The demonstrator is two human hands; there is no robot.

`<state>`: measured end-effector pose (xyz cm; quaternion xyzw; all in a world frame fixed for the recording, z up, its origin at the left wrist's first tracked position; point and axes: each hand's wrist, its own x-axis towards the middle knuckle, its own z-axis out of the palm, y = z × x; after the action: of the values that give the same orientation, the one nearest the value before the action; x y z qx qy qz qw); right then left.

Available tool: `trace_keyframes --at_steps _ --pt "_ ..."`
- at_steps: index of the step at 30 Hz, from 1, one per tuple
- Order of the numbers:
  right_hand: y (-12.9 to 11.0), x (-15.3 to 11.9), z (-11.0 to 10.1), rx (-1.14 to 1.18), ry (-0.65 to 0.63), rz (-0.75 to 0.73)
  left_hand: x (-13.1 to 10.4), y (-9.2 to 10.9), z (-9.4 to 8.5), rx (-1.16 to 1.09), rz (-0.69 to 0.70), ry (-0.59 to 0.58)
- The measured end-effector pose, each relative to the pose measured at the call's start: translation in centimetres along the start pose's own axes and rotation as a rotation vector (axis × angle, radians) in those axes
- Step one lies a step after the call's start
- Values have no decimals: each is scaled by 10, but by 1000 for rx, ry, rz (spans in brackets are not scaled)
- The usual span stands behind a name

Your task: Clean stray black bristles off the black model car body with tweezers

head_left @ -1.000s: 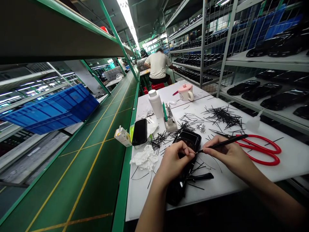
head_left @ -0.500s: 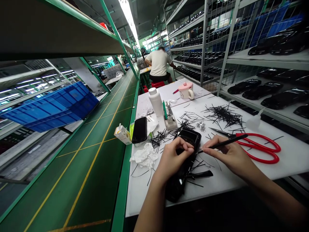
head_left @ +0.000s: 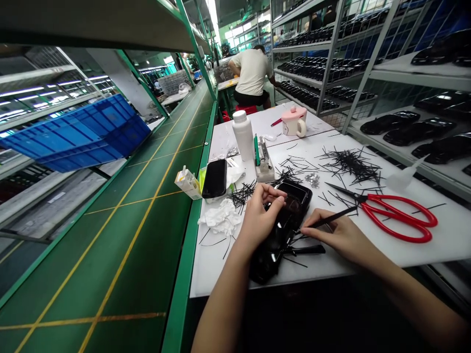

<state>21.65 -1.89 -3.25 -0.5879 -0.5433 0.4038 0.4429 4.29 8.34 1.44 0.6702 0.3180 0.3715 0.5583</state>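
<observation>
A glossy black model car body (head_left: 274, 240) lies lengthwise on the white table (head_left: 221, 274). My left hand (head_left: 263, 211) is over its left side, thumb and fingertips pinched together; what they hold, if anything, is too small to make out. On the car's right side, my right hand (head_left: 327, 228) grips a thin black stick-like tool (head_left: 340, 214), its tip close to the car's edge. Just below that hand lies another black tool (head_left: 307, 250). Thin black strips (head_left: 349, 164) are scattered in piles beyond the car, beside small silvery pieces (head_left: 312, 180).
Red-handled scissors (head_left: 401, 215) lie at the right. Beyond the hands are a white bottle (head_left: 243, 135), a lidded mug (head_left: 293, 121) and a phone (head_left: 214, 179). Crumpled tissue (head_left: 221, 218) is at the left, beside a green conveyor (head_left: 140, 211). A person (head_left: 253, 73) sits farther back.
The view has shifted, so the table items appear higher. My left hand has lifted slightly away from my right hand. The right hand's tool tip now sits lower along the car's side.
</observation>
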Motion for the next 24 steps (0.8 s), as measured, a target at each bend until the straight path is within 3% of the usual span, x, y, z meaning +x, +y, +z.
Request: trace_keyframes --at_steps 7,24 --pt "3 1 4 -6 47 -23 -2 4 1 48 11 -31" --pt "-3 3 9 -103 25 -65 -3 7 2 61 10 -31"
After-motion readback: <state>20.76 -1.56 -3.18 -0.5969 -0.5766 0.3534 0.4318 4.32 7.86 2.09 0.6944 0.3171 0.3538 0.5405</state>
